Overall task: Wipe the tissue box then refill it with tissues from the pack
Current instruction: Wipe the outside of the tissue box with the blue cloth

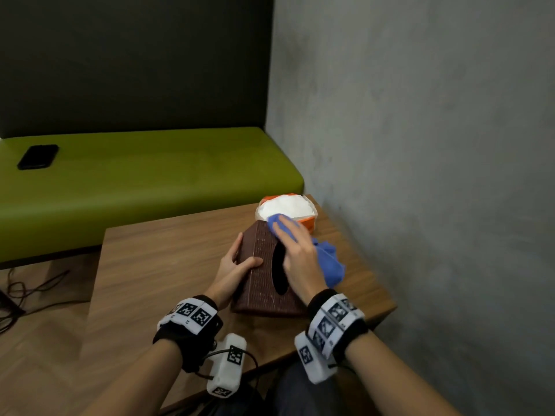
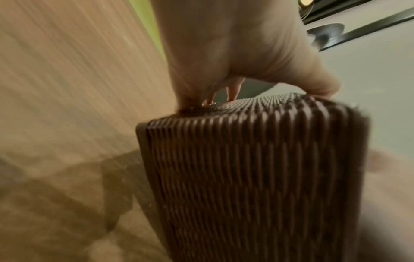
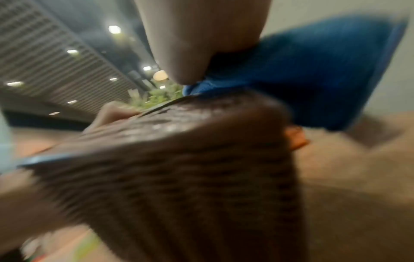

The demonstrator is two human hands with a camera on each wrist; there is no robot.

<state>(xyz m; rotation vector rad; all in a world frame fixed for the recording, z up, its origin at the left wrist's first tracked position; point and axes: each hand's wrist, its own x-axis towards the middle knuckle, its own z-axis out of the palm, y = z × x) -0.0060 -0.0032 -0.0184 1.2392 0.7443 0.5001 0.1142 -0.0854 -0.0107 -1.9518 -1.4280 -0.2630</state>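
Centre frame: left hand (image 1: 237, 267) gripped the stiff, light-looking woven tissue box (image 1: 264, 277) by its side edge; right hand (image 1: 295, 250), fingers flat, pressed a soft blue cloth (image 1: 329, 262) on top.

Green bench (image 1: 150, 181), wooden table (image 1: 156, 265), grey wall (image 1: 420, 145)

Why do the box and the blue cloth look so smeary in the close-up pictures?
Right wrist view: motion blur smears the box and cloth, likely from wiping. Left wrist view: the box weave is sharper up top, the table streaked. Head view: mostly clear; the right hand slightly soft.
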